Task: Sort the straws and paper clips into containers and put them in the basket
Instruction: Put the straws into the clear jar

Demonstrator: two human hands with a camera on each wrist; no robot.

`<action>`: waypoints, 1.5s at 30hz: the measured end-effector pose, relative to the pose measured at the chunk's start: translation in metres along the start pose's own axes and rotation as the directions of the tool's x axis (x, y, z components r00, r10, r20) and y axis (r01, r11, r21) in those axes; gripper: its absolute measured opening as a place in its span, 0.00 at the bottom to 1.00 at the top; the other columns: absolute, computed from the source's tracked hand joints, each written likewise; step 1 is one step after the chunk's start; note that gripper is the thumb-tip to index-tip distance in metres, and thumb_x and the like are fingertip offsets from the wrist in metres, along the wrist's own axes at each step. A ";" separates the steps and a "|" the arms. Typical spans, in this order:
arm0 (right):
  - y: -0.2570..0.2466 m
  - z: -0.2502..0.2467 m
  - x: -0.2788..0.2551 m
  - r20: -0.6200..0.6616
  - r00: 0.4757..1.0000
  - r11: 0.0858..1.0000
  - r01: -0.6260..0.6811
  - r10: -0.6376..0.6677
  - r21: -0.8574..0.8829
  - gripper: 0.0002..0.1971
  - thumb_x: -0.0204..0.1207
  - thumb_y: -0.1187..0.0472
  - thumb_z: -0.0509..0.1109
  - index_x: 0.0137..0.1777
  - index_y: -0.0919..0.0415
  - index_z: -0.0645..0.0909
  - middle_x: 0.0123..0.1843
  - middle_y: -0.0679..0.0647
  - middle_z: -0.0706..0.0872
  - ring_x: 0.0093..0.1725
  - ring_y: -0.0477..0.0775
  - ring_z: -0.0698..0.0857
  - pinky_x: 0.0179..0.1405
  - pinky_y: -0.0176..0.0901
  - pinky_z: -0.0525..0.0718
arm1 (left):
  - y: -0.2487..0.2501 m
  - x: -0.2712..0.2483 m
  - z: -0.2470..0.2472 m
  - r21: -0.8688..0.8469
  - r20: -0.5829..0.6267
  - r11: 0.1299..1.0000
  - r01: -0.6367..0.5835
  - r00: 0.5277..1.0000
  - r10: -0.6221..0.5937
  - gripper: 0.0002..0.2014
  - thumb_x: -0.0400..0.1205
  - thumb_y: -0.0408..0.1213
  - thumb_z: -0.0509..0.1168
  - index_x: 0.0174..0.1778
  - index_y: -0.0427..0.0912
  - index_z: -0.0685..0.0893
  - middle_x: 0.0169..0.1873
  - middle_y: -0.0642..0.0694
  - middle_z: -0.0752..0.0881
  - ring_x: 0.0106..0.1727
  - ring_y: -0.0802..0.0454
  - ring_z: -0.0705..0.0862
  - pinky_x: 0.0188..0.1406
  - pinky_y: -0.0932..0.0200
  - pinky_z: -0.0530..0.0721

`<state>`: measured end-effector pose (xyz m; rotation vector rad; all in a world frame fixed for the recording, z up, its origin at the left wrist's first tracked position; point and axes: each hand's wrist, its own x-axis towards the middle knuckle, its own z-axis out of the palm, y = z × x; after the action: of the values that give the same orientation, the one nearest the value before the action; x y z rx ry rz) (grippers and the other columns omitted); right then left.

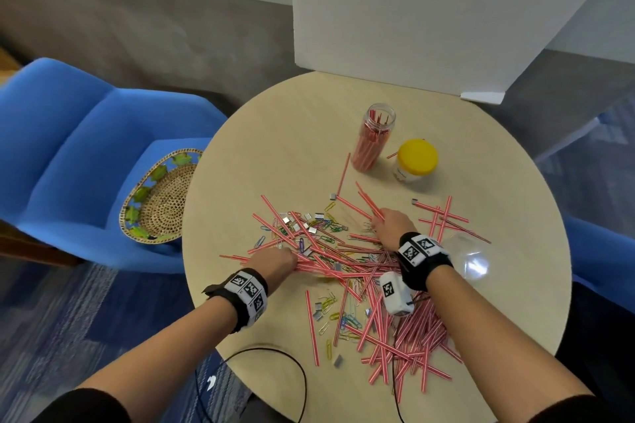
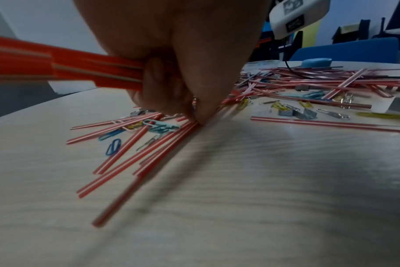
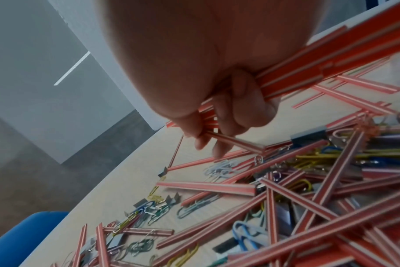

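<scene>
Red-and-white striped straws (image 1: 388, 330) lie scattered over the round table (image 1: 275, 134), mixed with coloured paper clips (image 1: 323, 227) and small metal clips. My left hand (image 1: 275, 261) grips a bundle of straws (image 2: 80, 70) in its curled fingers, and its fingertips (image 2: 199, 117) pinch at more straws on the table. My right hand (image 1: 391, 223) holds another bundle of straws (image 3: 331, 59) in its fist and pinches one more straw (image 3: 235, 142) between thumb and fingers. A clear open jar (image 1: 372, 137) at the back holds several upright straws.
A jar with a yellow lid (image 1: 415, 161) stands right of the clear jar. A woven basket (image 1: 161, 196) sits on the blue chair (image 1: 68, 148) left of the table. A clear lid (image 1: 470, 257) lies by my right wrist. A black cable (image 1: 275, 354) crosses the near edge.
</scene>
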<state>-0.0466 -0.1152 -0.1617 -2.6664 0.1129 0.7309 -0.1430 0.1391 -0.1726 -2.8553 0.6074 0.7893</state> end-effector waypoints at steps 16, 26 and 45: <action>0.014 -0.023 -0.016 0.019 1.000 0.931 0.010 -0.018 0.365 0.14 0.88 0.52 0.57 0.48 0.58 0.80 0.33 0.45 0.76 0.33 0.46 0.76 0.34 0.42 0.70 | 0.008 0.018 0.001 -0.080 0.062 0.992 0.097 0.994 -0.092 0.18 0.90 0.42 0.47 0.68 0.34 0.70 0.59 0.37 0.81 0.51 0.40 0.87 0.40 0.52 0.80; 0.032 -0.018 -0.021 0.104 0.989 0.735 -0.151 0.109 0.661 0.19 0.89 0.50 0.52 0.40 0.60 0.72 0.24 0.52 0.76 0.28 0.56 0.79 0.39 0.50 0.80 | -0.008 0.012 -0.021 -0.336 -0.101 0.940 0.056 0.990 -0.095 0.14 0.91 0.44 0.45 0.53 0.43 0.73 0.42 0.44 0.82 0.37 0.47 0.76 0.40 0.53 0.76; 0.056 -0.020 0.017 0.112 0.993 0.726 -0.092 0.021 0.681 0.21 0.82 0.39 0.63 0.36 0.55 0.70 0.25 0.47 0.65 0.23 0.48 0.64 0.27 0.42 0.63 | -0.015 0.099 -0.331 -0.724 -0.385 -0.400 -0.562 0.810 -0.442 0.30 0.83 0.67 0.51 0.28 0.48 0.49 0.19 0.50 0.52 0.24 0.51 0.48 0.25 0.52 0.46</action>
<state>-0.0327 -0.1742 -0.1731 -1.9118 0.3664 0.6665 0.0952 0.0470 0.0603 -5.1054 -0.4320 0.0613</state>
